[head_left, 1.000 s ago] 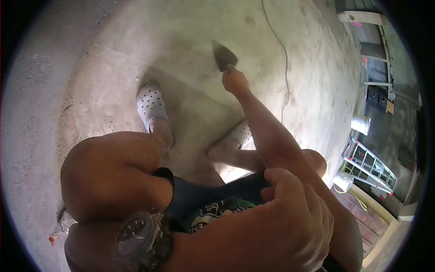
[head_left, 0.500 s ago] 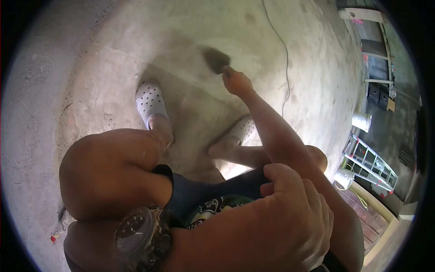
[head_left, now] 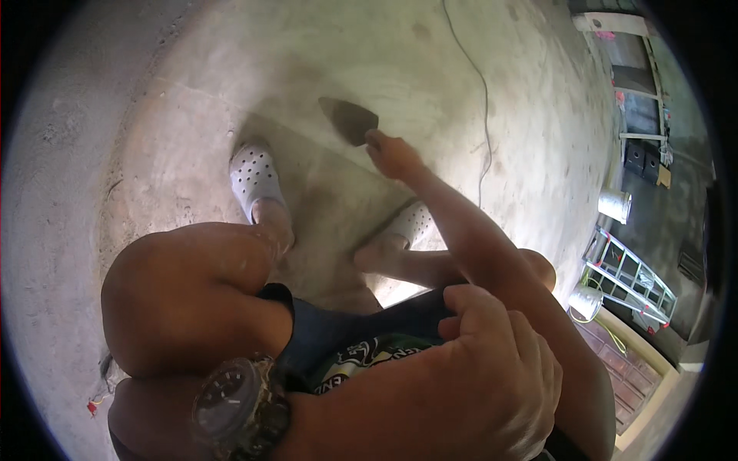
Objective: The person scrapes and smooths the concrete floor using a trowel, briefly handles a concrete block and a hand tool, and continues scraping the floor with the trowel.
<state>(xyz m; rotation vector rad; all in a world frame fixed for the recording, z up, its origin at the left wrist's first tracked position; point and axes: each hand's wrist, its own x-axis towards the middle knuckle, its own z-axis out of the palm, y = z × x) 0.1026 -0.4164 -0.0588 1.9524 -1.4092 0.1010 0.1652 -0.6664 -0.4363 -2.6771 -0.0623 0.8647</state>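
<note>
My right hand (head_left: 393, 156) is closed round the handle of a trowel (head_left: 350, 121), its arm stretched out over the concrete floor (head_left: 307, 46). The dark pointed blade aims left and away, at or just above the floor; whether it touches I cannot tell. My left hand (head_left: 503, 369) lies across my body in front of my right arm, back of the hand up and fingers curled. Its fingertips are hidden, and so is anything they might hold. A chunky dark watch (head_left: 238, 403) sits on the left wrist.
My feet in pale perforated clogs (head_left: 256, 177) (head_left: 413, 221) stand on either side below the trowel. A thin cable (head_left: 486, 100) runs along the floor to the right. Further right are white buckets (head_left: 613, 206), a metal ladder (head_left: 630, 276) and shelving (head_left: 638, 92).
My right hand and the trowel have moved a little left and nearer to me. The blade, smeared by motion before, now shows sharply. My left hand has barely shifted.
</note>
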